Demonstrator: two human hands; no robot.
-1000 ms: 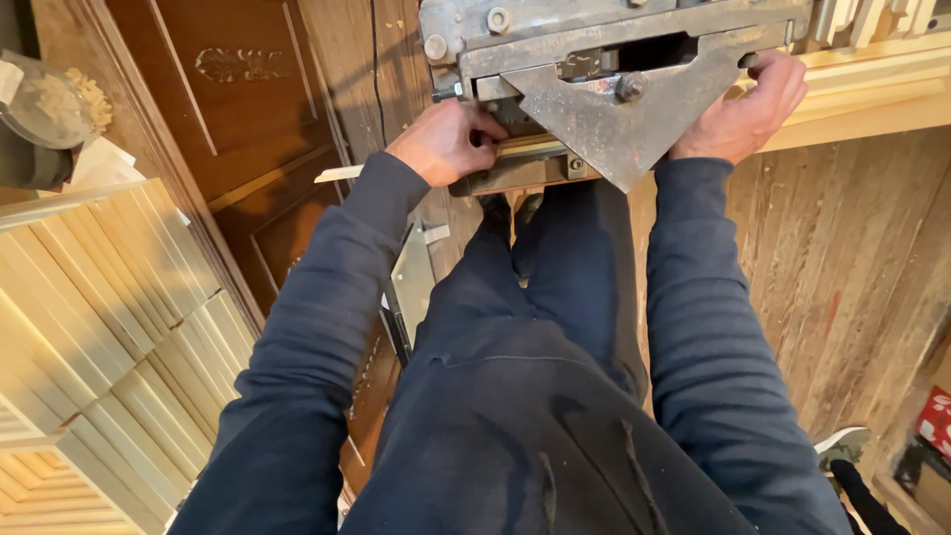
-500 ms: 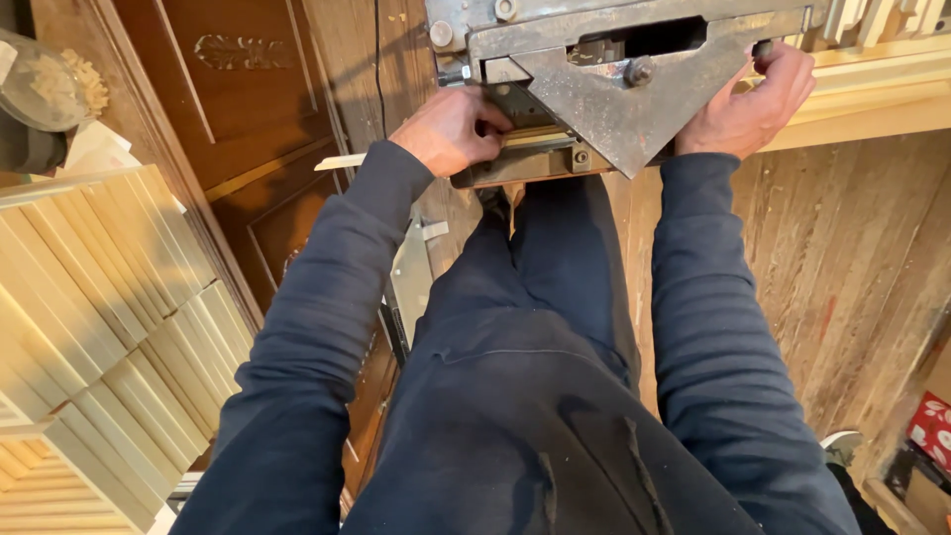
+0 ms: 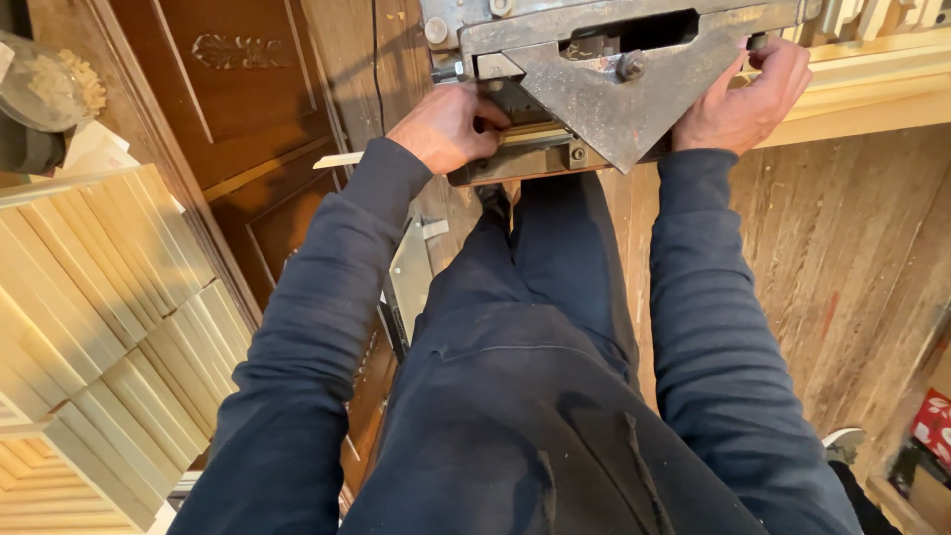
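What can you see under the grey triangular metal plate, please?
Under the metal plate lies a pale wood strip and a brown metal base. The left hand and right hand press at either side. The strip's middle is covered.

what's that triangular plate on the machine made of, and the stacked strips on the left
Triangular plate: looks like bare metal, likely steel, dull grey, scuffed and speckled, with a bolt head. Stacked strips: pale unfinished wood, going by the grain lines and raw cut ends.
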